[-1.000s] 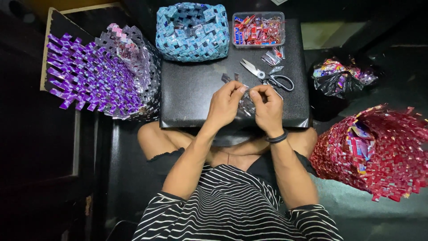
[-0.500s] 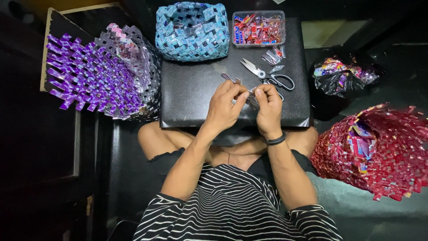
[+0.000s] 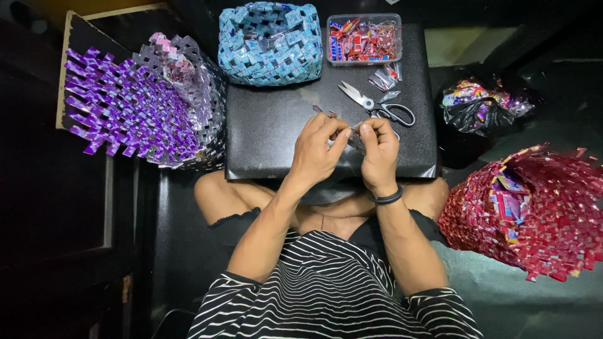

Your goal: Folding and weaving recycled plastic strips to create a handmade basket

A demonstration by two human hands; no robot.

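Note:
Both my hands meet over a black lap board (image 3: 270,129). My left hand (image 3: 317,150) and my right hand (image 3: 379,150), which wears a dark wristband, pinch a small silvery folded wrapper strip (image 3: 353,135) between their fingertips. The strip is mostly hidden by the fingers. Scissors (image 3: 380,108) with black handles lie on the board just beyond my right hand. A few folded wrapper pieces (image 3: 383,80) lie past the scissors.
A clear box of red wrappers (image 3: 364,39) and a blue woven basket (image 3: 270,41) sit at the board's far edge. A purple and silver woven basket (image 3: 138,103) stands left, a red woven basket (image 3: 534,213) right, a black bag of wrappers (image 3: 480,107) behind it.
My fingers have shifted slightly on the strip and both hands sit a little nearer the scissors. Everything else is where it was.

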